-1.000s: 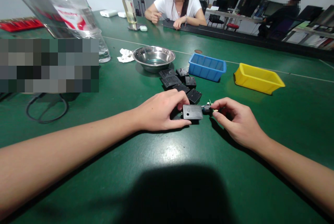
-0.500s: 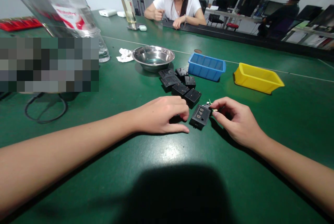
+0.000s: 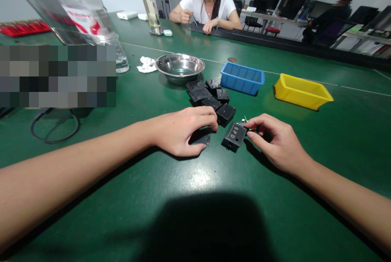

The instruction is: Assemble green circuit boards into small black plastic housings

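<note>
1. The black box marked "SPD" lies flat on the desk, between the two hands and just beside the right fingertips; whether it is touched by them cannot be told.
2. It is judged to be light, stiff plastic, hard to dent but apt to slide on the glossy desk. A hold is best taken on its opposite side walls, away from the metal bits seen at its near end.
3. A small part is pinched between thumb and forefinger of the right hand. It is partly hidden, with green and white bits showing beyond the fingertips. It is judged to be very light and easily bent, so a gentle grip is called for.
4. A flat black piece on the desk is arched over by the left hand, and is framed by its thumb and forefinger. Whether it is gripped there or only covered cannot be told. It is judged to be thin and stiff, best lifted by its edges.
5. Other black boxes are grouped just beyond the left fingers.
</note>
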Demonstrator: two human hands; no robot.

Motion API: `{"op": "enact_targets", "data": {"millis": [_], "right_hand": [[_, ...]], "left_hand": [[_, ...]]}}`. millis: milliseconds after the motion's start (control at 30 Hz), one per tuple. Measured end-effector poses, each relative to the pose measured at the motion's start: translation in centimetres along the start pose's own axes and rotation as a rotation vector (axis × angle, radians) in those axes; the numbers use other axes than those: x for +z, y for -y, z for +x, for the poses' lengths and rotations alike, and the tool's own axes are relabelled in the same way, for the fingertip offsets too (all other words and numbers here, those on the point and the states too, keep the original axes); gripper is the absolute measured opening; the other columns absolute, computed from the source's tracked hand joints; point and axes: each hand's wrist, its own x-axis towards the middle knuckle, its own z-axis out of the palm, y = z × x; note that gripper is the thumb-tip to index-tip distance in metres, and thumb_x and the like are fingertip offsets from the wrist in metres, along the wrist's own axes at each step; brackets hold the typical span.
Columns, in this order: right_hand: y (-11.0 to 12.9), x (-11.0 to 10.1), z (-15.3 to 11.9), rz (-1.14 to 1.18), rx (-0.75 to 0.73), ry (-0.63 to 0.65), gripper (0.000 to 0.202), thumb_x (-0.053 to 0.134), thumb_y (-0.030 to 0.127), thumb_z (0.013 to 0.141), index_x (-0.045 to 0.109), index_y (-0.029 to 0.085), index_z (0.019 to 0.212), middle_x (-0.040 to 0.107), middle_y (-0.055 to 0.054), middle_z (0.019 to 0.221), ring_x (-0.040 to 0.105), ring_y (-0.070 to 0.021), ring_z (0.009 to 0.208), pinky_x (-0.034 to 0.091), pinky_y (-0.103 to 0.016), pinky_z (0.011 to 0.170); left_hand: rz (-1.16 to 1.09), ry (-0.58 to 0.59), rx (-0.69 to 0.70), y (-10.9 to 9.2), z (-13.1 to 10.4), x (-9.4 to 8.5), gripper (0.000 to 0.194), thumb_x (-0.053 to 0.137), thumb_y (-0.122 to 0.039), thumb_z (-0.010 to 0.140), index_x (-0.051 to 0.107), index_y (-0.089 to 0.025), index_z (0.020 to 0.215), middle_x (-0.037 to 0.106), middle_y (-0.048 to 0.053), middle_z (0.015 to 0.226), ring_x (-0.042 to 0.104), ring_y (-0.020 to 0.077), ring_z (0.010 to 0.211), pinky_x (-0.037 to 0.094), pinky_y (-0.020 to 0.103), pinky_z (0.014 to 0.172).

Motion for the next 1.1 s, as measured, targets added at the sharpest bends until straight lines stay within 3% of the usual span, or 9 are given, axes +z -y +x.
{"op": "enact_targets", "data": {"millis": [167,367,567,733,833,967,1100], "right_hand": [[0.0,-0.1,0.0,-0.002,-0.064,0.033,0.019,0.065,0.028,0.095,0.074,0.019,0.108,0.069,-0.005,0.095,0.064,-0.0176,0.084,0.049,-0.031,0.074],[0.1,-0.3,-0.1,-0.034,-0.192,0.114,0.018,0.067,0.028,0.094,0.075,0.019,0.107,0.066,-0.008,0.100,0.065,-0.0196,0.092,0.051,-0.032,0.081],[0.2,-0.3,-0.1,-0.019,-0.306,0.207,0.024,0.066,0.024,0.094,0.071,0.020,0.117,0.067,-0.010,0.111,0.067,-0.0208,0.102,0.054,-0.033,0.089],[0.3,-0.5,-0.3,-0.013,-0.321,0.032,0.023,0.062,0.018,0.093,0.070,0.020,0.115,0.068,-0.010,0.110,0.068,-0.0212,0.101,0.056,-0.036,0.089],[0.7,-0.8,-0.4,-0.050,-0.393,-0.048,0.030,0.061,0.016,0.092,0.068,0.020,0.121,0.067,-0.014,0.119,0.067,-0.0242,0.110,0.056,-0.041,0.095],[1.6,-1.0,-0.8,-0.061,-0.544,0.040,0.040,0.060,0.017,0.091,0.065,0.023,0.130,0.064,-0.016,0.139,0.063,-0.0276,0.123,0.054,-0.046,0.101],[1.9,-0.7,-1.1,-0.060,-0.619,0.130,0.045,0.059,0.019,0.092,0.062,0.021,0.137,0.065,-0.015,0.142,0.060,-0.0296,0.130,0.051,-0.050,0.106]], "left_hand": [[0.050,0.021,-0.031,0.2,0.0,-0.4,0.017,0.063,-0.027,0.084,0.060,-0.016,0.096,0.063,0.009,0.098,0.061,0.0212,0.091,0.051,0.030,0.083],[0.031,0.019,-0.090,0.0,0.2,-0.2,0.017,0.063,-0.027,0.085,0.059,-0.017,0.098,0.065,0.008,0.099,0.062,0.0190,0.089,0.049,0.028,0.080],[0.052,-0.089,-0.121,0.2,0.3,0.4,0.005,0.058,-0.022,0.091,0.057,-0.017,0.092,0.064,0.000,0.078,0.056,0.0114,0.064,0.039,0.022,0.060],[0.165,-0.347,-0.077,-0.1,0.1,0.8,0.025,0.063,-0.037,0.097,0.063,-0.018,0.082,0.064,-0.001,0.067,0.058,0.0104,0.060,0.039,0.021,0.057],[0.228,-0.407,-0.054,-0.7,0.0,1.0,0.028,0.061,-0.041,0.100,0.068,-0.018,0.086,0.066,-0.001,0.065,0.062,0.0106,0.059,0.041,0.022,0.058],[0.272,-0.389,0.013,-1.8,0.2,1.3,0.030,0.053,-0.041,0.104,0.070,-0.020,0.089,0.067,0.000,0.065,0.064,0.0120,0.060,0.045,0.023,0.061],[0.301,-0.378,0.048,-2.9,0.5,1.8,0.033,0.051,-0.043,0.105,0.068,-0.021,0.087,0.065,0.000,0.065,0.062,0.0134,0.059,0.046,0.026,0.061]]}}
